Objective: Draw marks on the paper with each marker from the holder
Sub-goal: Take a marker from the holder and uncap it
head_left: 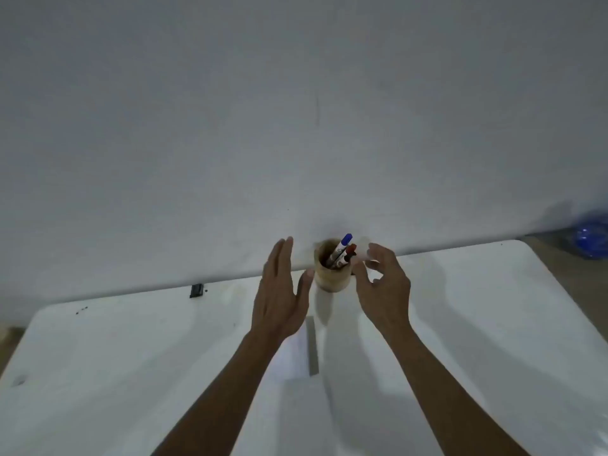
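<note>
Both hands, left [279, 291] and right [383, 284], flank the holder [332, 274] at the desk's far edge, fingers loose, holding nothing. Advise steadying it, then lifting one marker [342, 246] straight up.

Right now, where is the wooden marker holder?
In the head view, the wooden marker holder stands at the table's far edge by the wall, between the left hand and right hand.
</note>
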The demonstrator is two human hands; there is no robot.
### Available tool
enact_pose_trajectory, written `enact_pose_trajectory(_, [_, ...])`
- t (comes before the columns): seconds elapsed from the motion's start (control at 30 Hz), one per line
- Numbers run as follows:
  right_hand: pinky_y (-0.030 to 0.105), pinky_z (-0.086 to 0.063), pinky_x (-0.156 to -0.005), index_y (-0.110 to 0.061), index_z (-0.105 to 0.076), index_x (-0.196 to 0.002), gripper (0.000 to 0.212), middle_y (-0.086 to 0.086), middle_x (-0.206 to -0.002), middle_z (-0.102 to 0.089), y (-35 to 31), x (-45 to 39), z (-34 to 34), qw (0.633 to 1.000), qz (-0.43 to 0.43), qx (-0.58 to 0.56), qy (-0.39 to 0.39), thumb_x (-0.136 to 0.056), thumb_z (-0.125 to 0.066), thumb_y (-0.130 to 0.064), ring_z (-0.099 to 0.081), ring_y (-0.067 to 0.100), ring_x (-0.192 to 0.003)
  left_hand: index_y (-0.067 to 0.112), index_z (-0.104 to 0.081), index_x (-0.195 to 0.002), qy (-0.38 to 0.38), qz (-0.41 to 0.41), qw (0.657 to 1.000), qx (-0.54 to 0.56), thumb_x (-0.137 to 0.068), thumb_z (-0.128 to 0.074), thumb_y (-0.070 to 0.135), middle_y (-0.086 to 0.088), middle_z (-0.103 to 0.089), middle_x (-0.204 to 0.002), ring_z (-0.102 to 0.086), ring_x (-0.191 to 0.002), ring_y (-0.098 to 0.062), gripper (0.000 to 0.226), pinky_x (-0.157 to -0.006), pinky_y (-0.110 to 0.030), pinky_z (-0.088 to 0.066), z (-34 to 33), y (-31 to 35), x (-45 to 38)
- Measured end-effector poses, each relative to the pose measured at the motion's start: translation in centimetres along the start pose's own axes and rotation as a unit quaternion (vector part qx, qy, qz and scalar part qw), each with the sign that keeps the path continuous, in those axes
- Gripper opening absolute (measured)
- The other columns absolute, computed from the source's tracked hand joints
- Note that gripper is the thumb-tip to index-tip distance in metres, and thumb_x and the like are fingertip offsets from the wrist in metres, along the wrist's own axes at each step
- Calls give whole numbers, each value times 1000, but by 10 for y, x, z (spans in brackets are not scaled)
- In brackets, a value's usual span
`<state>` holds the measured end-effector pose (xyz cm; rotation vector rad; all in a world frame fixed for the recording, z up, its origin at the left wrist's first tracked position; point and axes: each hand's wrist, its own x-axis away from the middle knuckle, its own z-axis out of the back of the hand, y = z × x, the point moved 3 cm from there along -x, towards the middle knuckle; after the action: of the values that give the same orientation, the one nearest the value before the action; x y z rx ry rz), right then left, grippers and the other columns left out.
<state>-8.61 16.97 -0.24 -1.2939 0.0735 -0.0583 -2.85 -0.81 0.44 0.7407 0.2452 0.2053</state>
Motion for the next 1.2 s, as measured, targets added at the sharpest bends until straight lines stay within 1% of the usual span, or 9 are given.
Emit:
enact_pose_trajectory(0.13, [24,-55,-81,-29,-63,-112,25,-27,-100,-66,8,-9,-15,999,-30,-12,-1,-91,-75,-22,-68,-6,-93,23,-18,-157,-41,49,997,34,-102,-48,40,0,-23,-166,-21,-154,-15,64,-119,-27,-23,-26,-11,-8])
enact_pose_trajectory(0.23, [20,-58,-75,-26,-67,-107,22,-26,-97,-69,18,-15,-22,999,-35,-19,18,-89,-78,-21,-68,-11,-88,21,-22,-157,-54,55,996,48,-103,-49,38,0,-26,-165,-24,-152,-15,63,-116,-22,-22,-43,-16,-16])
enact_pose_trajectory(0.43, [4,-49,-66,-11,-74,-106,20,-10,-94,-74,26,-20,-27,999,-28,-8,36,-89,-78,-19,-66,-15,-85,23,-28,-155,-54,60,990,117,-104,-48,36,3,-37,-160,-37,-146,-13,56,-114,-37,-42,-59,-18,-29])
enact_pose_trajectory(0.6, [1,-45,-71,-9,-77,-101,15,-7,-89,-76,28,-22,-28,999,-31,7,35,-90,-77,-20,-66,-14,-84,43,-40,-144,-51,42,988,141,-104,-51,27,41,-47,-135,-48,-121,19,44,-99,-22,-51,-54,-16,-35])
enact_pose_trajectory(0.7, [1,-45,-71,-10,-77,-102,15,-4,-91,-77,27,-21,-29,999,-27,16,28,-90,-77,-19,-66,-12,-84,59,-38,-130,-50,44,987,148,-104,-51,24,53,-49,-121,-55,-107,20,45,-85,-14,-51,-51,-12,-34])
enact_pose_trajectory(0.87, [2,-45,-68,-10,-75,-100,14,-1,-93,-75,14,-21,-18,999,-18,-4,51,-91,-76,-20,-68,4,-88,50,-35,-142,-34,67,980,184,-102,-56,26,31,-54,-133,-57,-120,8,51,-92,-8,-49,-61,-19,-29])
enact_pose_trajectory(1.03, [21,-56,-72,-22,-66,-97,4,-2,-95,-76,-13,-18,17,989,-12,-104,104,-96,-69,-19,-73,3,-91,25,-42,-149,-25,62,980,189,-101,-57,19,26,-57,-129,-56,-111,21,51,-90,-3,-46,-66,-15,-25])
enact_pose_trajectory(1.13, [42,-59,-87,-26,-58,-100,8,10,-102,-76,-30,-17,31,977,11,-171,129,-103,-59,-19,-74,21,-102,21,-42,-150,-25,64,979,192,-101,-57,19,24,-58,-126,-55,-106,25,51,-86,2,-42,-65,-17,-28])
enact_pose_trajectory(1.2, [44,-60,-85,-28,-55,-100,11,9,-98,-73,-36,-16,37,969,11,-210,129,-105,-54,-19,-75,28,-97,23,-42,-149,-25,73,979,191,-101,-57,21,18,-61,-126,-59,-104,17,51,-83,3,-42,-64,-17,-28])
